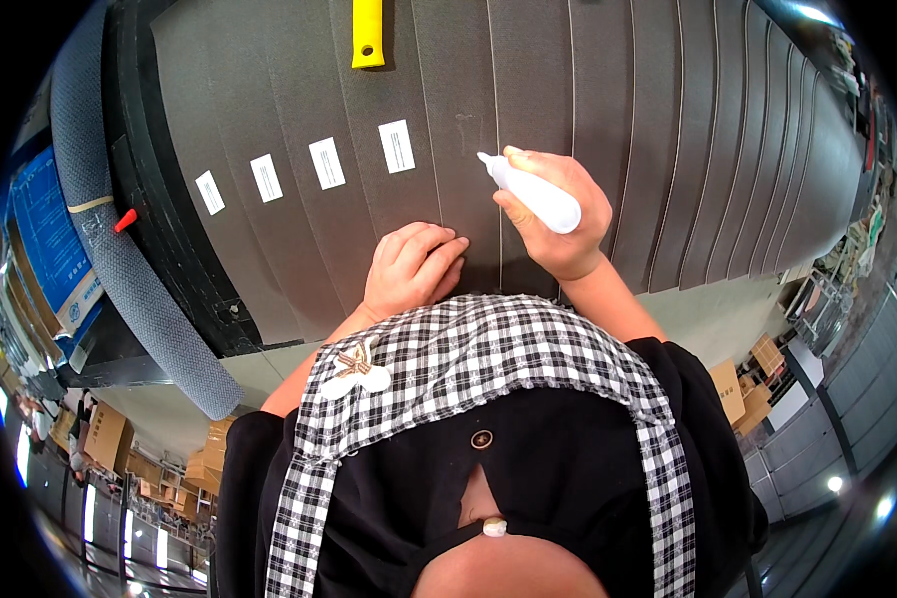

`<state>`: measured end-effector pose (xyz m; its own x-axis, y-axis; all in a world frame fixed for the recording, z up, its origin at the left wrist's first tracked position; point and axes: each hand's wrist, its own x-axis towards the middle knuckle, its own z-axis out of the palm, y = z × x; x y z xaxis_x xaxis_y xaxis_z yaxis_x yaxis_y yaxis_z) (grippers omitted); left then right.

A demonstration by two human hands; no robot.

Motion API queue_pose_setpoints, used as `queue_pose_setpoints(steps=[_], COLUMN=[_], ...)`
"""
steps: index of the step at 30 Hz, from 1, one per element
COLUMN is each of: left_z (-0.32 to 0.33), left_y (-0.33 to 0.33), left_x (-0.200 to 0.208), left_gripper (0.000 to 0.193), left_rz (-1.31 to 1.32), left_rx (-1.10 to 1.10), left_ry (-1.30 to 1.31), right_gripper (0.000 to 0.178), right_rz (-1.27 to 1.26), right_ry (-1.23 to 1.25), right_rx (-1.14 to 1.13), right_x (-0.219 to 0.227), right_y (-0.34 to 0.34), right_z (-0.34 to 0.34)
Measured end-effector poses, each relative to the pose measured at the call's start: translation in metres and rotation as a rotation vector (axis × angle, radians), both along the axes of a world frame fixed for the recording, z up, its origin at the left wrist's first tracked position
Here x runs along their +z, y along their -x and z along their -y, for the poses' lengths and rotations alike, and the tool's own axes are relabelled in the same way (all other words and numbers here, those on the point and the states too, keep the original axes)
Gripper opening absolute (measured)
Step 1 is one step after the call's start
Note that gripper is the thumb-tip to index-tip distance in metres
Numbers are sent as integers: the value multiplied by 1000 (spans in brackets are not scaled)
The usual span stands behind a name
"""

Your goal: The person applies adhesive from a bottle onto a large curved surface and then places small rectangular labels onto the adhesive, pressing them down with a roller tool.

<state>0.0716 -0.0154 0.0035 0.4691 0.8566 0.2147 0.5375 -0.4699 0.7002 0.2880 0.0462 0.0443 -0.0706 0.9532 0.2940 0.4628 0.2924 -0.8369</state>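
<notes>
My right hand (568,214) is wrapped round a white squeeze bottle (538,197), tilted so its narrow nozzle points up and left, over a brown leather-like panel. A faint glossy mark shows on the panel just beyond the nozzle; whether the tip touches the surface I cannot tell. My left hand (414,267) rests on the near edge of the panels (319,254), fingers loosely bent and holding nothing visible; its thumb is hidden. Farther left, several white printed labels (397,147) lie in a slanting row, one to a panel. The brown panels overlap in a fanned row toward the right.
A yellow tool handle (367,35) with a hole lies at the far side. Along the left edge run a grey fabric roll (149,289) and a small red-tipped object (126,220). Blue packaging (55,234) sits beyond. Cardboard boxes (108,437) stand on the floor behind.
</notes>
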Motion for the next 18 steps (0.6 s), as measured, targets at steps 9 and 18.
queue_pose_setpoints(steps=[9,18], left_z=[-1,-2], left_y=[0,0], left_x=[1,4], left_gripper=[33,32], left_rz=[-2,24], left_rx=[0,1], left_ry=[-1,12], right_gripper=[36,35], right_rz=[40,-2], right_ry=[-92,-140], right_rx=[-10,1], right_x=[5,-10], right_y=[5,15], right_z=[-10,-34])
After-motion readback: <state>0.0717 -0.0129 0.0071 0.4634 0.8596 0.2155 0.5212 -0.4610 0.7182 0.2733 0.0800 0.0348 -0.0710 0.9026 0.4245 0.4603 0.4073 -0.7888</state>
